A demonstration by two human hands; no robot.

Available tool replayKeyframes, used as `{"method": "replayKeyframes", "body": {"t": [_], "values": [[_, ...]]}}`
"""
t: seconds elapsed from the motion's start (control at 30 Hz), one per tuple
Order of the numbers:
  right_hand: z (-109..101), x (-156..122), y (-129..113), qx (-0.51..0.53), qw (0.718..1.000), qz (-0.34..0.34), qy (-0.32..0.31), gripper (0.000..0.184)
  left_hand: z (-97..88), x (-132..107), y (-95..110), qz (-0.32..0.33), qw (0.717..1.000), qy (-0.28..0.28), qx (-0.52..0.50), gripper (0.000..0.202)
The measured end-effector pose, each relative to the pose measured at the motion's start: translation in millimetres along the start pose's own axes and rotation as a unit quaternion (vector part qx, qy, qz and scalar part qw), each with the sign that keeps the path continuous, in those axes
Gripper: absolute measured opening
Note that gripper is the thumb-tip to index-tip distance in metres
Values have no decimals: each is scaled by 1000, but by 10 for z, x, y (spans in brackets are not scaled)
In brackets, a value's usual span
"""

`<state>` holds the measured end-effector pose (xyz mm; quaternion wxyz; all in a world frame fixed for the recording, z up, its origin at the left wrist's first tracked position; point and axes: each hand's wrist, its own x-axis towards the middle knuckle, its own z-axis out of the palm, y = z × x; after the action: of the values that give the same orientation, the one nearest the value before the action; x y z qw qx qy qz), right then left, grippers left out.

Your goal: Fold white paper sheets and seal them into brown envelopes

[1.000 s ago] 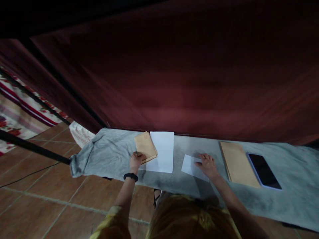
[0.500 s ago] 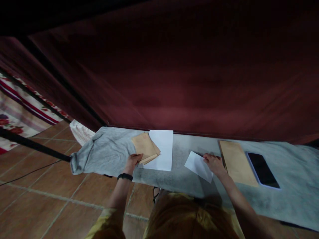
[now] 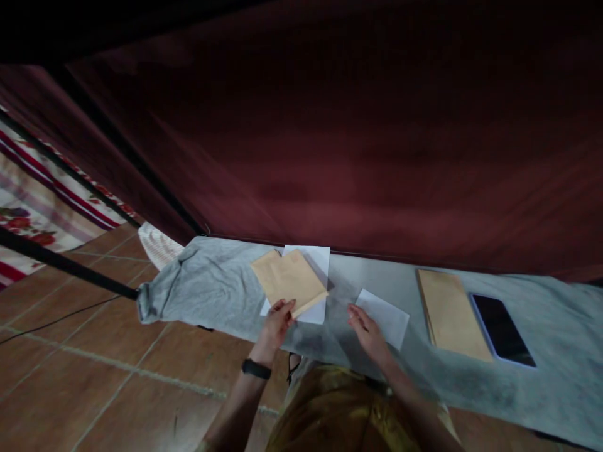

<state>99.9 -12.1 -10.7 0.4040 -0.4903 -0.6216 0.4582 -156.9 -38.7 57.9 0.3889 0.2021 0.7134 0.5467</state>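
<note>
My left hand [image 3: 279,323], with a black band on its wrist, pinches the lower edge of a brown paper envelope [image 3: 301,279]. That envelope is raised over another brown envelope [image 3: 264,262], of which mainly the upper left corner shows. Beneath them lies a white sheet stack [image 3: 320,258], largely covered. My right hand [image 3: 365,328] is off to the right, fingers stretched toward the envelope and holding nothing I can see. Beside and partly behind it, a folded white paper [image 3: 389,319] lies flat on the grey cloth.
A stack of large brown envelopes [image 3: 452,314] lies on the right, with a phone [image 3: 503,329] next to it. Grey cloth [image 3: 211,276] covers the narrow surface. A dark red curtain [image 3: 330,157] hangs behind, and black poles [image 3: 66,263] stand at left.
My left hand has lifted one brown envelope and shifted it right over the white sheets. My right hand has let go of the folded white paper and moved left.
</note>
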Motion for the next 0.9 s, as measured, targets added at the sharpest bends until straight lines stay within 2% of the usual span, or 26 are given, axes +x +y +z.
{"method": "replayKeyframes", "body": {"t": [0.07,0.1,0.13,0.23,0.4,0.53,0.6,0.77,0.9], "values": [[198,-20,-143,118,989,90,-27,48,285,-289,-217,10,999,-30,-35,45],[265,-26,-210,157,979,122,-46,49,409,-422,-318,26,995,-55,-83,46],[308,-30,-266,188,971,135,-59,49,515,-540,-405,42,990,-68,-116,47],[322,-38,-344,222,964,145,-28,46,697,-780,-554,59,985,-91,-137,47],[220,-42,-231,209,965,155,32,41,755,-937,-588,27,989,-101,-104,46],[191,-31,-144,169,977,116,64,39,809,-1057,-636,53,994,-85,-52,47],[171,-23,-120,152,980,118,57,43,827,-1113,-663,77,993,-87,-13,43],[92,-37,-69,97,986,135,20,43,774,-1186,-681,105,984,-134,54,29],[69,-91,-49,69,992,106,4,47,719,-1220,-642,123,975,-163,82,34]]}}
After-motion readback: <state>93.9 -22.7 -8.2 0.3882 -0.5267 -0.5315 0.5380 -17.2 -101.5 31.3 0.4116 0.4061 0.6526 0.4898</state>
